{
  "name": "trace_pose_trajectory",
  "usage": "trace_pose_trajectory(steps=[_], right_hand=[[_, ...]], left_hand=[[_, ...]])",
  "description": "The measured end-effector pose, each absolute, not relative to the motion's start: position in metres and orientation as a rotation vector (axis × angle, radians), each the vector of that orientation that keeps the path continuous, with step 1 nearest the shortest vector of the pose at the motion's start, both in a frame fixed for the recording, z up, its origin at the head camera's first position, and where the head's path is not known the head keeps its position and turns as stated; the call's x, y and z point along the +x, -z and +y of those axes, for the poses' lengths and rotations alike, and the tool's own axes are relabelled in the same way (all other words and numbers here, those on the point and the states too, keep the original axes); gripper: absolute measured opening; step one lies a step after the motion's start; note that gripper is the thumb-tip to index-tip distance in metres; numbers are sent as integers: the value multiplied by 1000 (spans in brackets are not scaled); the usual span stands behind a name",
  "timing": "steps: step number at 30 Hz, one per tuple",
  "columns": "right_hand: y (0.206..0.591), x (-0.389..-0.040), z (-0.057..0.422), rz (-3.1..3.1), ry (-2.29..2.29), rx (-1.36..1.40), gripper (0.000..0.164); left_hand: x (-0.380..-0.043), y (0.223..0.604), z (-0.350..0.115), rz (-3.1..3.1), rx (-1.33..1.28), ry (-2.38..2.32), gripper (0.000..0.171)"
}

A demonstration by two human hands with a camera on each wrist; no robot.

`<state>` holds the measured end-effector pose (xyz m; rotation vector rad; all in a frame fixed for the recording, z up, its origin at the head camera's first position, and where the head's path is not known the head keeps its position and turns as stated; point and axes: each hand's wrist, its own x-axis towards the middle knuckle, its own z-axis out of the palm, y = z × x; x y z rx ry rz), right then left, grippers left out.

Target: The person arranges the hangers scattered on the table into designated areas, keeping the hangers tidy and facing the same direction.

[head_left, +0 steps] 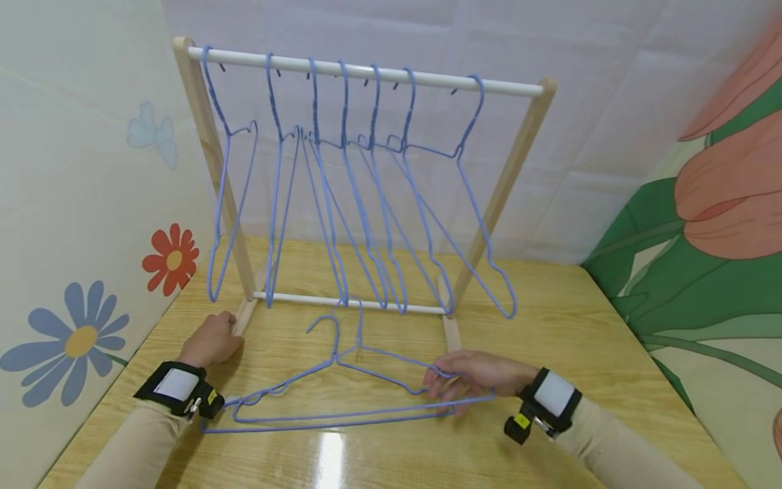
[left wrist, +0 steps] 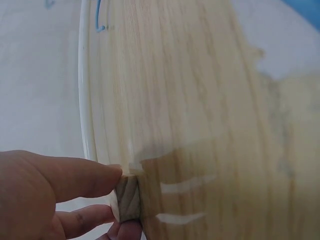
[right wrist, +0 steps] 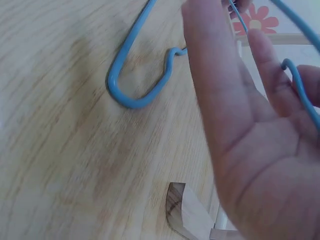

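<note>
My left hand [head_left: 210, 339] pinches the front end of the clothes rack's left wooden foot [head_left: 246, 314]; its square cut end [left wrist: 129, 200] shows between thumb and fingers in the left wrist view. At the front of the table, my right hand [head_left: 485, 372] holds a blue clothes hanger [head_left: 391, 354] by its right end, the wire [right wrist: 300, 87] running between thumb and fingers. A second blue hanger [head_left: 324, 426] overlaps it in the head view; its rounded corner [right wrist: 112, 82] lies close over the tabletop in the right wrist view.
Several blue hangers [head_left: 344, 109] hang from the rack's white top rail [head_left: 507, 87]. A lower white rail [head_left: 305, 299] joins the wooden uprights. The wood-grain table [head_left: 550, 326] meets a pale cloth behind and flower-painted panels at both sides.
</note>
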<state>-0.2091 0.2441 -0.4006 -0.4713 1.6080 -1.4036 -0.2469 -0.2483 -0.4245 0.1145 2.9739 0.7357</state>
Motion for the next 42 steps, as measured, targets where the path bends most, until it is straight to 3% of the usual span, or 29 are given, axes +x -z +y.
trace_pose_trajectory(steps=[17,42], right_hand=[[395,-204,254,1479,1461,-520,36],[378,-206,282,1635,1499,-571,40]], left_hand=[[-248,428,-250,2970,128,-749,49],[-246,426,-248,2960,109,-749,48]])
